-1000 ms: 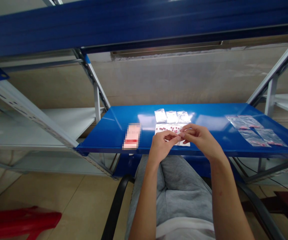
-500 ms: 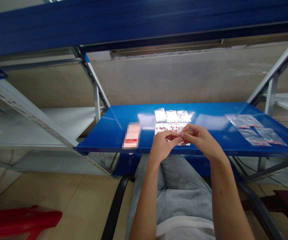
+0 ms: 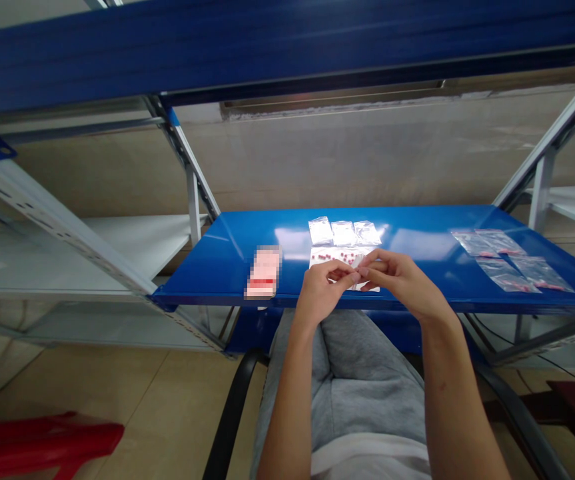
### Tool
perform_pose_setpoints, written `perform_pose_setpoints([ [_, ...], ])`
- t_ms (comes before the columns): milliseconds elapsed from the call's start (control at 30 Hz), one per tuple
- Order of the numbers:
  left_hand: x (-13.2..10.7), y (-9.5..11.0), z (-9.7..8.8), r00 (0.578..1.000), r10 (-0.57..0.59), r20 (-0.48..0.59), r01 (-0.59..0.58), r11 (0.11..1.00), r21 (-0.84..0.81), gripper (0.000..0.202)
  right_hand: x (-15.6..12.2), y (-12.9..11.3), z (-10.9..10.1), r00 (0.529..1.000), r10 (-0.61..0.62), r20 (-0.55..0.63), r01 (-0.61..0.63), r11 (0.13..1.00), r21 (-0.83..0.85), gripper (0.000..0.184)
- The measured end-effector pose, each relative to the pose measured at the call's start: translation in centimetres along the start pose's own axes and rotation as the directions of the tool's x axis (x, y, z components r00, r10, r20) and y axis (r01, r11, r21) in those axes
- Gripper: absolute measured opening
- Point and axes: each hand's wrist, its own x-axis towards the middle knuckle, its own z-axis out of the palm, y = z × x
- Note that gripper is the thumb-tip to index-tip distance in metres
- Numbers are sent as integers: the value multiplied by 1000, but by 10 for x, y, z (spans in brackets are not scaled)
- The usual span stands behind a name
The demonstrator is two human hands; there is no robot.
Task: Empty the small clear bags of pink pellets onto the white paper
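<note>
Between my two hands, over a white sheet (image 3: 320, 266) at the front of the blue shelf, is a small clear plastic bag (image 3: 357, 261). My left hand (image 3: 326, 285) pinches its left side, fingertips close to those of my right hand (image 3: 396, 277), which pinches it from the right. My fingers cover much of the bag, so its contents cannot be made out. Small dark red pieces (image 3: 325, 257) lie scattered on the sheet, partly behind my hands. Just beyond stand three flat clear bags (image 3: 344, 233) in a row, bright with glare.
Several clear bags with reddish contents (image 3: 502, 270) lie on the right of the blue shelf (image 3: 417, 233). A pixelated pink-and-white item (image 3: 263, 270) is on the left. Metal uprights (image 3: 192, 160) flank the shelf, and a blue beam (image 3: 287, 50) crosses above. A red stool (image 3: 42, 440) stands lower left.
Both hands stay in nearly the same place, still pinching the bag. Their fingertips have shifted slightly to the left, and the bag's visible part has tilted a little.
</note>
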Motion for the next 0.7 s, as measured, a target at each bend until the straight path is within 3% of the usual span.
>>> perform_pose_setpoints([
  [167,-2,3,1,1000,1,0,-1,1000,-12,15,0,2,-1,1000,3,2,-3,998,-56,31],
  [333,-3,8,1,999,-5,-41,9,997,82,9,1,3,1,998,59,-16,-61,987,-150,19],
  [700,-8,21,6,978,122,-171,-91,980,174,7,-2,-9,12,999,-30,-39,26,996,-90,15],
])
